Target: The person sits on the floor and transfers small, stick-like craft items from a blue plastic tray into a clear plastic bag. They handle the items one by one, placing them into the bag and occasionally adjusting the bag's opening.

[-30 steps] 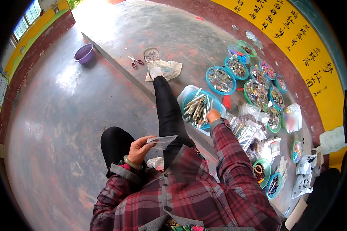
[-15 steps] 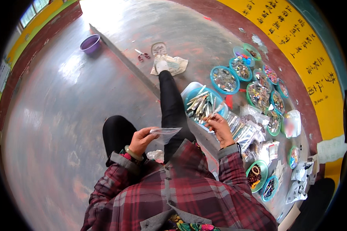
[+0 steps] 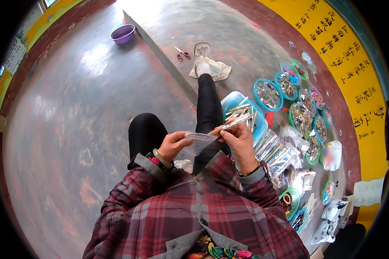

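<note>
In front of my lap, my left hand (image 3: 173, 145) pinches the edge of a clear plastic bag (image 3: 198, 144). Several slender pen-like sticks (image 3: 235, 122), pale with a brown end, are gripped by my right hand (image 3: 239, 146). Their brown end meets the mouth of the bag; whether it is inside I cannot tell. Behind my right hand stands a light-blue basin (image 3: 262, 125) with more such sticks (image 3: 237, 110) in it.
Packed clear bags of sticks (image 3: 272, 151) lie to the right. Beyond them are several bowls of small items, one a blue-rimmed bowl (image 3: 268, 94). Red-handled scissors (image 3: 182, 54), a cloth (image 3: 218, 70) under my shoe and a purple basin (image 3: 122, 34) are farther off.
My right hand has come left from beside the light-blue basin to the bag, bringing the sticks. My left hand still holds the bag. The whole view has shifted.
</note>
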### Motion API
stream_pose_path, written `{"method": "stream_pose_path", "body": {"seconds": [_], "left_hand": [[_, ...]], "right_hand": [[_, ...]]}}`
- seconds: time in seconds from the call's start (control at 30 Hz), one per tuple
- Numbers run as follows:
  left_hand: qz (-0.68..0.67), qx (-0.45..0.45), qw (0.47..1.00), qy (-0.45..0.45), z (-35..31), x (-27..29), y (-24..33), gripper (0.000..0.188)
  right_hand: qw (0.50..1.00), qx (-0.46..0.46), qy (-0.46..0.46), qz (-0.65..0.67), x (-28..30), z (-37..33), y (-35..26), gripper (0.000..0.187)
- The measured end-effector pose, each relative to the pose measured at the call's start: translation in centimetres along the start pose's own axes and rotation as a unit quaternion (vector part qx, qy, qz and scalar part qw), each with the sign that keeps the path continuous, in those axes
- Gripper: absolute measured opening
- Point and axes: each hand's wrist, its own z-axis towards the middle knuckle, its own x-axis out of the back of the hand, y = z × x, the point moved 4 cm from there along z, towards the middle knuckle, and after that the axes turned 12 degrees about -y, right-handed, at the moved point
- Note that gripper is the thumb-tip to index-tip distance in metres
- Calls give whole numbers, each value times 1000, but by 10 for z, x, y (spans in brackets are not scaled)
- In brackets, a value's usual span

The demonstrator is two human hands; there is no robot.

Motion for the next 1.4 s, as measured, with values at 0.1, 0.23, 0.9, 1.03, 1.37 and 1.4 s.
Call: {"method": "stream_pose_path", "body": {"seconds": [0.1,0.23,0.9,1.03,1.37,1.4], "left_hand": [[-2,3,1000,-2,-1,-2,3,30],[-32,4,999,-5,-2,-6,8,27],[-52,47,997,-17,-4,-9,2,23],[9,57,998,-33,-4,-11,3,23],[4,75,997,-15,-6,-12,2,23],[6,79,997,-16,-6,-13,3,24]], "right_hand": [[999,7,-26,19,-12,5,5,20],[999,-2,-34,-32,-13,10,18,16],[999,-28,-34,-2,-3,17,4,27],[997,-47,-38,-50,2,14,8,16],[964,3,-13,-267,-36,5,27,9],[949,22,-16,-314,-40,4,25,11]]}}
